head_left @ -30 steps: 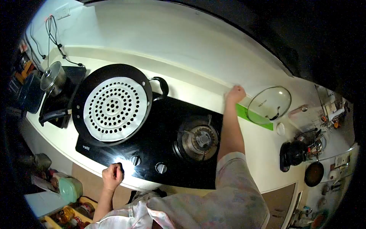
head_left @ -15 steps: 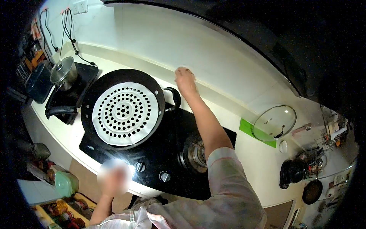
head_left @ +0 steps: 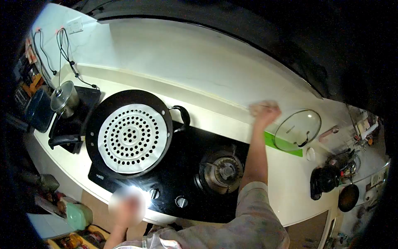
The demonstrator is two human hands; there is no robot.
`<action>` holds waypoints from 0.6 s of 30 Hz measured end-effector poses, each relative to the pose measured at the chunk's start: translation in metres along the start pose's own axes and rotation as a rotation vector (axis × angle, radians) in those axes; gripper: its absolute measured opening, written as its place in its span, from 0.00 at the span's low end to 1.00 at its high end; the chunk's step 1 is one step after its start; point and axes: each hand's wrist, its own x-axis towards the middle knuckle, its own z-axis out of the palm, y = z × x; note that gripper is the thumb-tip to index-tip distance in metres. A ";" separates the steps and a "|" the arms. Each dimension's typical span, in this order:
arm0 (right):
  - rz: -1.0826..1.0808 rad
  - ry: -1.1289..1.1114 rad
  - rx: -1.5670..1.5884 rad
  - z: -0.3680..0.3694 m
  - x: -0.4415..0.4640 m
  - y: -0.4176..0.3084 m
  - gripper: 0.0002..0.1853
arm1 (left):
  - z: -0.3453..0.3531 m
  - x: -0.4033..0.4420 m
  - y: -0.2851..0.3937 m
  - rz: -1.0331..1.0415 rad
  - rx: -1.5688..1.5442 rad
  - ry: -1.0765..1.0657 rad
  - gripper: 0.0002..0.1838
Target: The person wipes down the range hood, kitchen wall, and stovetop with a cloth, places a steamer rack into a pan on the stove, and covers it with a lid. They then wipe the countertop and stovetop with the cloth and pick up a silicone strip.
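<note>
My left hand is at the front edge of the stove, beside a bright white light and a round knob. A blur covers its fingers and whatever they may hold. My right hand is stretched out over the back of the counter, near the foot of the wall and left of the glass lid. Motion smears its fingers. A black wok sits over the left side of the black gas stove. Inside it lies a round white steamer plate with many holes.
A gas burner is exposed at the stove's right. The lid leans on the wall over a green board. At far left, a lidded metal pot stands on a black cooktop. A range hood overhangs from above.
My right hand has moved right along the back of the counter, from near the wok's handle toward the glass lid. The burner shows more fully. My left hand stays by the stove's front edge.
</note>
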 end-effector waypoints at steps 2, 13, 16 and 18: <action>0.469 0.162 0.307 -0.030 0.020 -0.081 0.19 | 0.009 -0.005 -0.008 -0.018 -0.034 -0.018 0.16; -0.588 -0.528 -0.090 0.168 -0.111 -0.200 0.33 | -0.004 0.002 0.004 0.000 -0.119 -0.021 0.19; -0.948 -0.749 -0.137 0.162 -0.109 -0.231 0.32 | 0.004 -0.006 -0.003 -0.016 -0.177 -0.009 0.21; -1.116 -0.810 -0.133 0.156 -0.084 -0.229 0.31 | -0.001 -0.004 0.003 -0.016 -0.194 -0.033 0.20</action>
